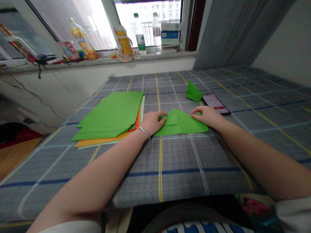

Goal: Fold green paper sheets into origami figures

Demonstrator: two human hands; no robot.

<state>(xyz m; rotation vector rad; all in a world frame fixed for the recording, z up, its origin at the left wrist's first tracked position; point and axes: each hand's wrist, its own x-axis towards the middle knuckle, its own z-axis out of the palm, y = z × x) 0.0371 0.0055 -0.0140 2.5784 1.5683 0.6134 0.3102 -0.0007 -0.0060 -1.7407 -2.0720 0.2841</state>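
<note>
A folded sheet of green paper (181, 123) lies flat on the plaid bed sheet (170, 168), forming a rough triangle. My left hand (152, 123) holds down its left end, with the fingertips on the folded flap. My right hand (206, 116) grips the paper's upper right edge between fingers and thumb. A silver bangle (143, 132) circles my left wrist. Left of that hand lies a stack of green and orange paper sheets (109, 116). A small folded green paper piece (193, 92) and a smartphone (216, 104) lie just beyond my right hand.
Along the far side runs a windowsill (102, 58) holding plastic bottles (139, 34) and assorted packages. A grey curtain (233, 32) hangs at the right. The bed's near edge is below my arms, and a wooden floor (14, 155) shows at the left.
</note>
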